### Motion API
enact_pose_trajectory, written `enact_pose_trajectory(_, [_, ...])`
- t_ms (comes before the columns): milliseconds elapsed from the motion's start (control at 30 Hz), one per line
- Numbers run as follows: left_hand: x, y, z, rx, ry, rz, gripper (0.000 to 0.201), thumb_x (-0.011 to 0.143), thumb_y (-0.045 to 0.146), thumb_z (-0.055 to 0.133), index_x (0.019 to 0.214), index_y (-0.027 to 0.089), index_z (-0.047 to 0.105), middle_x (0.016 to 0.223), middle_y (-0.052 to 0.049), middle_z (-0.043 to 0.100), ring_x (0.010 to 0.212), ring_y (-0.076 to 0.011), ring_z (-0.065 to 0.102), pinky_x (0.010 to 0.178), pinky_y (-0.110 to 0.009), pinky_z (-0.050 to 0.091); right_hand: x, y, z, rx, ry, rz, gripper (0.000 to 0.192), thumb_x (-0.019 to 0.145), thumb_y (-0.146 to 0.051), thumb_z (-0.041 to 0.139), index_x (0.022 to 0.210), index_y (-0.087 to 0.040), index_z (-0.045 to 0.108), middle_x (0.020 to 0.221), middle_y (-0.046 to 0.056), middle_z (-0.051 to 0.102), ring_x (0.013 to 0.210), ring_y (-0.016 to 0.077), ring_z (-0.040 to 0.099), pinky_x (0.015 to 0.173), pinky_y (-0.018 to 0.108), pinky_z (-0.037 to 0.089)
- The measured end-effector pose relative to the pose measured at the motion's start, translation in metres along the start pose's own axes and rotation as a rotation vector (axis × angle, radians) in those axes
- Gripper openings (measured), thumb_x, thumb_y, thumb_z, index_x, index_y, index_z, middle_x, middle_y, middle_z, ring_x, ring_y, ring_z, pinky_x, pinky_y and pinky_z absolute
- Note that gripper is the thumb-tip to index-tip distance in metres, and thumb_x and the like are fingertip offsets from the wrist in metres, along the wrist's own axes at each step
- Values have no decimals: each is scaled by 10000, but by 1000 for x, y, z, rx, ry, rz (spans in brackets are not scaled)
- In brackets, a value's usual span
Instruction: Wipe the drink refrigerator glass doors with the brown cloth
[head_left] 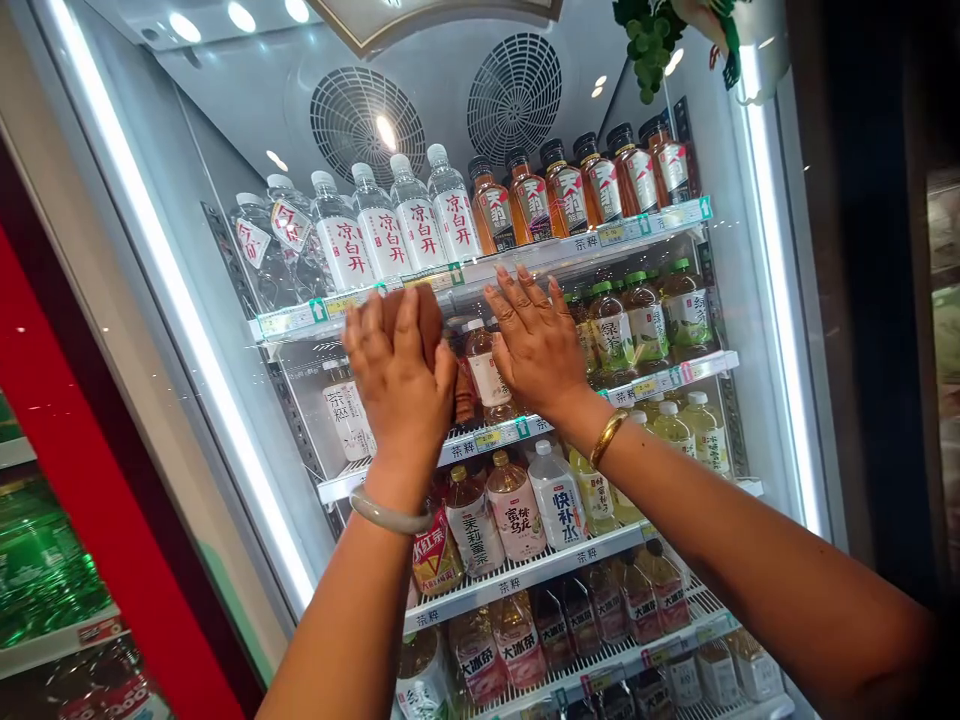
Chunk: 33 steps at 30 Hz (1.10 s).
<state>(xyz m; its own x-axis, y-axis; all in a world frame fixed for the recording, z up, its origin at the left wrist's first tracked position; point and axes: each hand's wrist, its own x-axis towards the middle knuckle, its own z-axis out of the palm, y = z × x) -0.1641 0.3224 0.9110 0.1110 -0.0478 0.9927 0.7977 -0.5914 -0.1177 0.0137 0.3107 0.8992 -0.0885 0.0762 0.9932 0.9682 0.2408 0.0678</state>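
Note:
Both my hands reach into the second shelf (675, 375) of an open drinks cooler. My left hand (401, 380), with a pale bangle on its wrist, is closed around a brown bottle (429, 315) whose top shows above my fingers. My right hand (536, 345), wearing a gold bangle, is open with fingers spread, and its palm lies against the bottles in that row. Between the two hands stands a white-capped bottle of brownish drink (486, 378). Which bottle the right palm touches is hidden.
Clear water bottles (379, 235) and amber tea bottles (570, 195) fill the top shelf. Green-capped tea bottles (645, 320) stand right of my hand. Lower shelves hold more drinks (517, 515). A lit door frame (187, 330) runs down the left; two fans (367, 120) sit at the back.

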Motion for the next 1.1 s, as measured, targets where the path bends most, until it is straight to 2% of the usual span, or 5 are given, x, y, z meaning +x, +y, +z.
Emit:
enact_pose_trajectory(133, [9,-9,-1,12,3,-5,636,960,301,605,1575,199,478,1673,-156,378,1610,-352,224,1337,-575,168,12,-24,6,25,-39,-8,577,1034,-236,423,1599,-116,402,1725,101,311,1632,232,238,1386,489,116])
enact_pose_trajectory(367, [-41,-23,-22,-56,-31,64,608,997,289,562,1593,284,443,1707,-89,339,1625,-340,200,1336,-614,174,16,-66,20,44,-59,-31,561,1065,-216,330,1618,-132,369,1748,79,253,1645,224,181,1390,461,108])
enact_pose_trajectory(667, [6,-54,-26,-49,9,-64,639,973,338,585,1593,274,445,1694,-84,359,1626,-331,181,1353,-594,100,7,-64,24,26,-60,-55,597,1057,-263,373,1639,-146,316,1757,64,236,1654,220,139,1390,477,115])
enact_pose_trajectory(933, [-55,-28,-24,-8,-59,100,604,994,292,537,1589,253,438,1714,-100,324,1633,-326,173,1334,-587,173,5,-63,25,8,-44,-82,564,1063,-221,314,1622,-149,355,1742,70,286,1644,228,186,1385,469,126])
enact_pose_trajectory(1100, [-21,-55,-30,35,13,4,620,990,307,546,1596,240,431,1693,-112,361,1624,-310,203,1343,-566,159,3,-63,27,42,-2,-94,583,1043,-261,424,1609,-129,376,1741,113,276,1644,247,189,1382,480,144])
